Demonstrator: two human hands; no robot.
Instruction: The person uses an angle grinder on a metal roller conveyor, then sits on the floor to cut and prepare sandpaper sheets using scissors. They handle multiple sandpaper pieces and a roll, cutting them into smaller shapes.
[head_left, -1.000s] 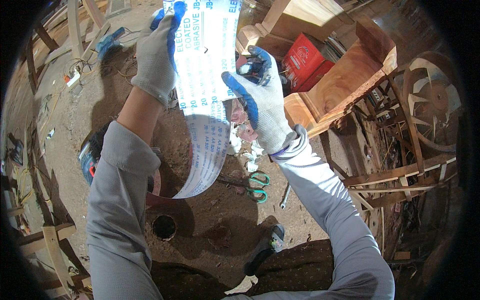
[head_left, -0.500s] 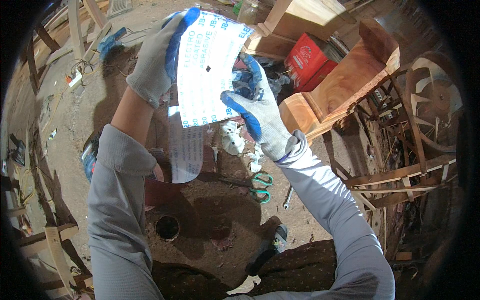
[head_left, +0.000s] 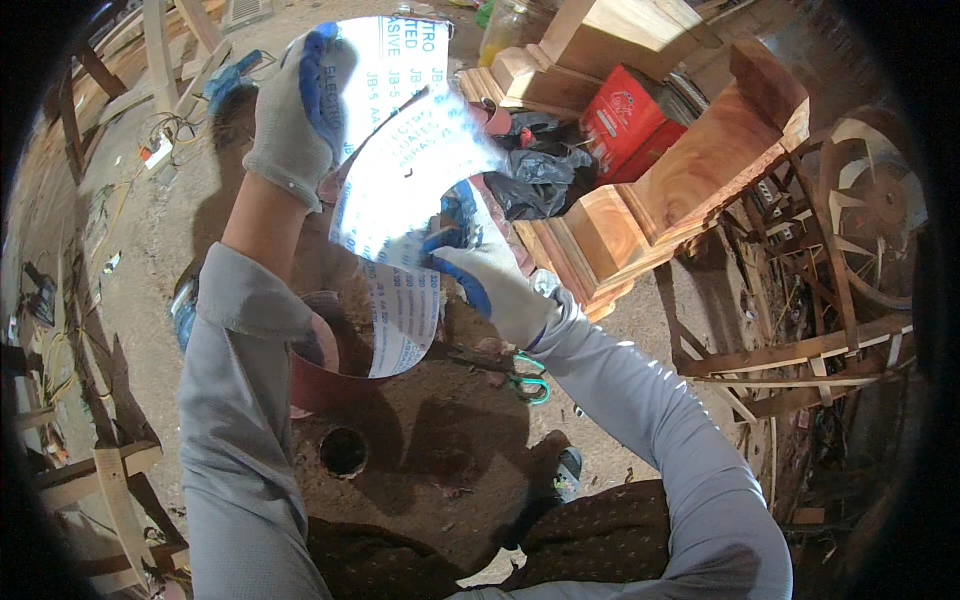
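Observation:
Both my hands wear pale gloves with blue palms. My left hand (head_left: 290, 125) is closed on the left edge of a white-backed sandpaper sheet (head_left: 400, 60), lit brightly. A second, curved part of the sandpaper (head_left: 430, 150) crosses in front at another angle; whether the two are joined is hard to tell. On the lower right edge of that curved part, my right hand (head_left: 490, 280) is closed, thumb toward me. Below hangs a long curling sandpaper strip (head_left: 400, 310), its reddish-brown grit side (head_left: 340, 390) showing at the bottom.
Green-handled scissors (head_left: 532, 380) lie on the dirt-covered ground under my right forearm. Carved wooden pieces (head_left: 690, 170) stand at the right, around a red box (head_left: 630, 115) and a black plastic bag (head_left: 540, 180). A fan (head_left: 875, 195) and wooden frames (head_left: 800, 360) are farther right.
My right hand has moved left and down, bringing its part of the sandpaper across the front. The sheet, one broad piece before, now shows two parts at different angles. My left hand shifted slightly left.

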